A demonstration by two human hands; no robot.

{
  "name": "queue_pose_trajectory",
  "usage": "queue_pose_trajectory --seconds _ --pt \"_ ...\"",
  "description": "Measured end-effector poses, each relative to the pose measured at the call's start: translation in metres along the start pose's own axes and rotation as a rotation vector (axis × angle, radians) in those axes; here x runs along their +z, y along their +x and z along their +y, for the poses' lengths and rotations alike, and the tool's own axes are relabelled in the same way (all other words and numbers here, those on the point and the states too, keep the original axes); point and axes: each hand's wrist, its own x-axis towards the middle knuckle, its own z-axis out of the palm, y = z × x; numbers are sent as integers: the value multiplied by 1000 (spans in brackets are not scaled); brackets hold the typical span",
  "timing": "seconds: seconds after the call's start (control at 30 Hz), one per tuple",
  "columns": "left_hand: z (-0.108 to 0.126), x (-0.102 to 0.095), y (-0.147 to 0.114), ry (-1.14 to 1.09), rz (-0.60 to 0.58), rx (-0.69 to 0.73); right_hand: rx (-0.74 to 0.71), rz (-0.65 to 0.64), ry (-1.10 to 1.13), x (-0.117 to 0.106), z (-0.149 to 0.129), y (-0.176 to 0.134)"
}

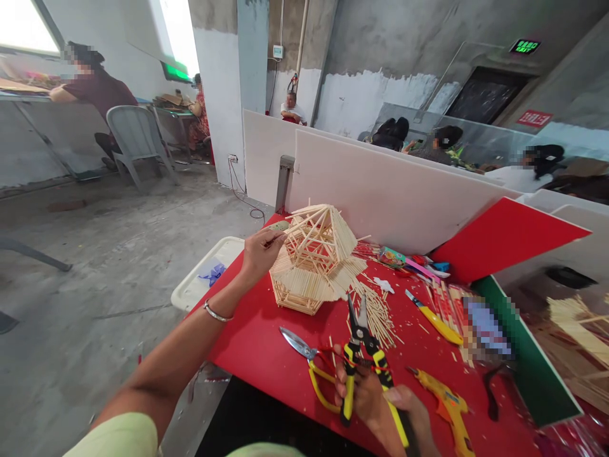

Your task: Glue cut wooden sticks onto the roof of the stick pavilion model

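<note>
A pagoda-like model of thin wooden sticks (309, 279) stands on the red tabletop, with two tiers of slatted roof. The upper roof is partly bare frame on its left side. My left hand (262, 251) is closed in a pinch at the left edge of that upper roof, holding a stick end there. A small pale green piece (278, 226) shows at its fingertips. In my right hand (380, 403) are pruning shears (361, 343) with black and yellow handles, blades spread and pointing at the model. Scissors (299, 346) with yellow handles lie left of the shears, partly behind them.
Loose sticks (380, 317) lie right of the model. Further right are a yellow utility knife (435, 320), a yellow glue gun (447, 409) and a green panel (528, 355). White boards (380, 190) border the table's back. A white tray (183, 289) is at left; other people sit beyond.
</note>
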Motion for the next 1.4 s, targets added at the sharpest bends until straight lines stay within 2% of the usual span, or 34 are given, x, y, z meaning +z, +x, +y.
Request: queue_pose_trajectory --seconds 0.17,0.3,0.4,0.47,0.63,0.77,1.03,1.4 --pt "25 -14 -22 16 19 30 79 -8 30 -9 1 3" --pt "33 -19 -42 17 48 -11 124 10 56 -8 8 1" --pt "40 -18 -59 -45 14 -66 143 15 68 2 10 -2" --pt "51 -14 -71 -156 -61 -107 125 49 27 8 7 -4" --pt "82 8 -97 -380 -227 -240 40 259 -345 11 -8 -7" --pt "93 26 -111 -457 -304 -280 -101 303 -669 -3 -7 -10" --pt "97 47 -129 -287 -397 -150 -223 382 -1049 -33 10 -22" --pt "111 68 -146 -204 -452 -6 -183 341 -1173 -50 11 -28"
